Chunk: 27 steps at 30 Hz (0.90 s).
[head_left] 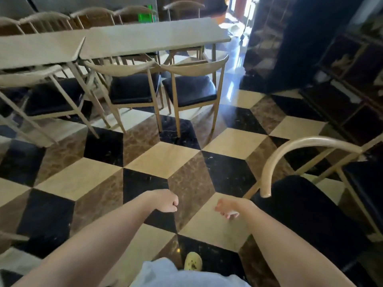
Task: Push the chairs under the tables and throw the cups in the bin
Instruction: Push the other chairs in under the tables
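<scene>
- Both bare arms are held out low over the floor of black, brown & cream diamond tiles [163, 160].
- The left hand [166, 200] is curled into a loose fist; nothing is held in it.
- The right hand [227, 208] is partly open, fingers loose & pointing left; nothing is held in it either. It's a bit blurred.
- The near chair w/ a curved light wood back & black seat [306, 214] is found just beside the right hand, on its right side. The tip of its curved back rail is close to the right wrist but not touched.
- Two light wood chairs w/ black seat pads [190, 90] are seen well ahead of the hands, at the long pale wood table [145, 38]. Their seats stick out from under the tabletop.
- A third chair like them [51, 98] is seen further left, at a 2nd pale table [37, 50].
- More chairs are lined up behind the tables.
- No cups or bin can be made out.
- A yellow-green shoe [193, 264] & pale grey clothing [165, 272] are seen at the bottom edge.
</scene>
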{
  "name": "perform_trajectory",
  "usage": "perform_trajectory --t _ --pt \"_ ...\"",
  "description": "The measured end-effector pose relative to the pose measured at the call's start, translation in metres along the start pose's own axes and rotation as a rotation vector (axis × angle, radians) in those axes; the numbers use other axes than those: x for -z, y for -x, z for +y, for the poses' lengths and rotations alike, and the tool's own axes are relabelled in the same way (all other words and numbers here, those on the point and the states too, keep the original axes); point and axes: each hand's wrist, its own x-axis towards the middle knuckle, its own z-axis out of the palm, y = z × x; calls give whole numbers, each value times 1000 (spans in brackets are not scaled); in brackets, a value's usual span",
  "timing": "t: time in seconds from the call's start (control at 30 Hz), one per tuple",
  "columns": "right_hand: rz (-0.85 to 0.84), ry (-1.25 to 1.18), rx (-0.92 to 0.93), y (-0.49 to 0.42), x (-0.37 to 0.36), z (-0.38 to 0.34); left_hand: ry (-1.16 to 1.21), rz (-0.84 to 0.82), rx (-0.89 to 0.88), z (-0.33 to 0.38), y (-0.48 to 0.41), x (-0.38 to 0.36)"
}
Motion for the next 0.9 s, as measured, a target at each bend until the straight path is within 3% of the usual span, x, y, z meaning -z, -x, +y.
perform_trajectory --t 0.13,0.6,0.73,0.9 --pt "140 28 55 -17 62 -18 -37 -41 -54 -4 -38 66" --pt "248 -312 -69 -85 275 -1 -385 5 -296 26 -208 322" --pt "299 -428 -132 -93 314 15 -511 -10 -328 43 -261 392" --pt "312 -574 -194 -96 341 44 -603 -113 -379 85 -311 428"
